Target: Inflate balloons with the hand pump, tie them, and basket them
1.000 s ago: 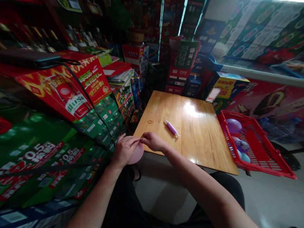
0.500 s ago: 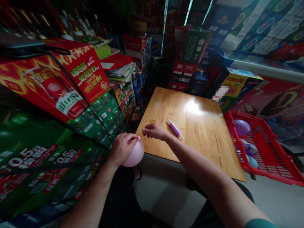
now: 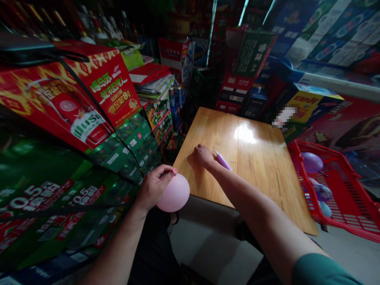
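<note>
My left hand [image 3: 156, 186] pinches the neck of an inflated pink balloon [image 3: 174, 193], whose rolled pink mouth pokes up above the thumb and fingertips. The balloon hangs beside the near left edge of the wooden table [image 3: 255, 158]. On the tabletop, my right hand [image 3: 203, 155] has its fingers curled downward; the fingertips and whatever is under them are hidden. Just right of that hand lies a purple balloon pump [image 3: 222, 160] with a pale pointed nozzle, its lower end covered by my forearm.
To the right of the table, a red plastic basket [image 3: 353, 198] holds a purple balloon [image 3: 312, 162] and other balloons. Stacked green drink cases [image 3: 127, 146] and a red carton [image 3: 115, 87] rise close on the left. More boxes [image 3: 234, 91] stand behind the table.
My right hand has moved away from the balloon, forward and right onto the tabletop, where it now covers the spot of the small yellow rings. My left hand keeps its pinch on the balloon.
</note>
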The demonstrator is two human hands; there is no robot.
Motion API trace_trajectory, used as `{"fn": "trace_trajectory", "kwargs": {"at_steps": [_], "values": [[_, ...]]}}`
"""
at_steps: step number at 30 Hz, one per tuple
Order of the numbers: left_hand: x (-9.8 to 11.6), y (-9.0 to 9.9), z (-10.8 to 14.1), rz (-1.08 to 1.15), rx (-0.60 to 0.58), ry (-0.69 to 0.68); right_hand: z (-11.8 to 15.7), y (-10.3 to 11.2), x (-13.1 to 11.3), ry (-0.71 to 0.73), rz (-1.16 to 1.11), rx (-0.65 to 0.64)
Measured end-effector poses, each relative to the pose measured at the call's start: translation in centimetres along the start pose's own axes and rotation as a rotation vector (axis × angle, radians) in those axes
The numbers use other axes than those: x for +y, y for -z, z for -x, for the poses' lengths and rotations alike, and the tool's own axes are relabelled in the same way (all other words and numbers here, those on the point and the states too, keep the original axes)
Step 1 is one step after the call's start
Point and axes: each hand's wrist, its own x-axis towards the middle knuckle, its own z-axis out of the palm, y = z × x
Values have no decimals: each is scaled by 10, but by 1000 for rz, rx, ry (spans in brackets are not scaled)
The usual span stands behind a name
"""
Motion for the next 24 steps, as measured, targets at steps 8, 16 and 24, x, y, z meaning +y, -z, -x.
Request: {"fn": "trace_trajectory", "kwargs": {"at_steps": [8,16,24], "values": [[3,-10,3,33,15,8,11,7,14,-178,-101,54],[8,-25,4,133,-18,0,30,12,23,-263,-340,91],[12,-38,6,165,-9,3,50,13,27,-330,-478,106]]}}
